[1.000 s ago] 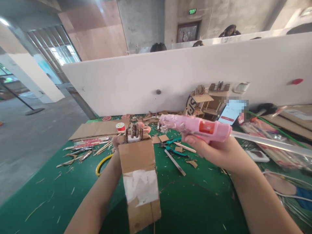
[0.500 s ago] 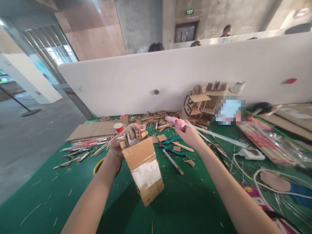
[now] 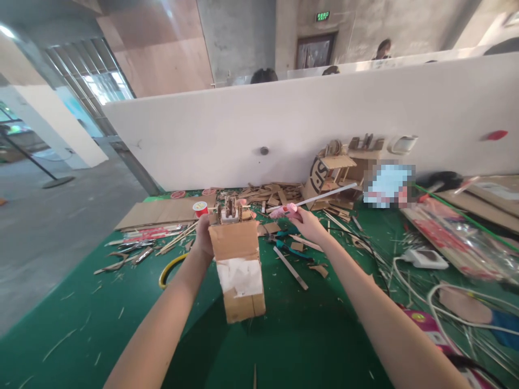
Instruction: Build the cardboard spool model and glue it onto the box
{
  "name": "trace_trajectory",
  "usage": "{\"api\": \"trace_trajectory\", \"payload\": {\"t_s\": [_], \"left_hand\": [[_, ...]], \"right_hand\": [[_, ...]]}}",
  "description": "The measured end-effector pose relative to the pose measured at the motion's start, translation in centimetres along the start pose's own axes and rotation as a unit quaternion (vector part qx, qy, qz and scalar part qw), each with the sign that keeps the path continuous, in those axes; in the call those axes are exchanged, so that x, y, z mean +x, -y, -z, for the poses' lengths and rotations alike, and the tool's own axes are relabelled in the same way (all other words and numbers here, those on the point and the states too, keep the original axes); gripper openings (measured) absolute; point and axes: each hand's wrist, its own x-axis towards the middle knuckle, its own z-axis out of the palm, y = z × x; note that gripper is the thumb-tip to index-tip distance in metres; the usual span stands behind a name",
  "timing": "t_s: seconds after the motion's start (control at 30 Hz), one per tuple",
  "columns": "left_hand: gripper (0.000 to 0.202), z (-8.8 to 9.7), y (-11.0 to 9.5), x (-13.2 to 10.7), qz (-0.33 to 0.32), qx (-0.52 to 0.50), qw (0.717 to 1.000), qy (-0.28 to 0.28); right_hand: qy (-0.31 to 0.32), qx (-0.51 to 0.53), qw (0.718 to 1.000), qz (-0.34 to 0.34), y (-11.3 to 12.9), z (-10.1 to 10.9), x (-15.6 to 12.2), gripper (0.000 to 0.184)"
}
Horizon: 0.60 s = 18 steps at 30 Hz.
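My left hand [image 3: 204, 237] grips the top left side of a tall cardboard box [image 3: 239, 267] that stands on the green table [image 3: 101, 324]. The box has a white patch on its front and small cardboard wheels [image 3: 230, 209] on top. My right hand [image 3: 308, 224] is closed round a pink glue gun [image 3: 284, 211], held out over the table to the right of the box top. A long clear glue stick [image 3: 324, 196] juts from the gun's back toward the right. The gun's nozzle points left toward the box top.
Cardboard scraps [image 3: 263, 193], a red thread spool [image 3: 200, 208], pliers [image 3: 290, 249], a yellow ring [image 3: 172, 267] and flat cardboard [image 3: 162, 212] litter the table. A cardboard model [image 3: 336, 167] stands by the white partition [image 3: 284, 124]. Cables and a white power strip [image 3: 424, 258] lie at right. People sit behind the partition.
My right hand has carried the glue gun away from the camera and down toward the box top. The box has been set upright, further from me.
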Motion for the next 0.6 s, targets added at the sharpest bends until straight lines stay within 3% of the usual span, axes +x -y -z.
{"api": "trace_trajectory", "payload": {"t_s": [0.1,0.37,0.47,0.6], "left_hand": [[0.064,-0.8,0.0,0.6,-0.042,0.009,0.999,0.019],[0.061,-2.1,0.4,0.8,-0.07,0.023,0.997,-0.02],[0.055,-2.5,0.5,1.0,-0.068,0.016,0.997,-0.044],[0.051,-2.5,0.9,0.9,-0.049,0.023,0.997,-0.053]], "right_hand": [[0.001,-0.039,0.999,-0.006,-0.1,-0.1,-0.1,0.034],[0.008,-0.167,0.985,-0.046,0.8,0.9,-1.0,0.041],[0.037,-0.198,0.978,-0.044,2.7,2.9,-2.6,0.034],[0.08,-0.178,0.981,0.008,7.7,7.0,-5.9,0.028]]}}
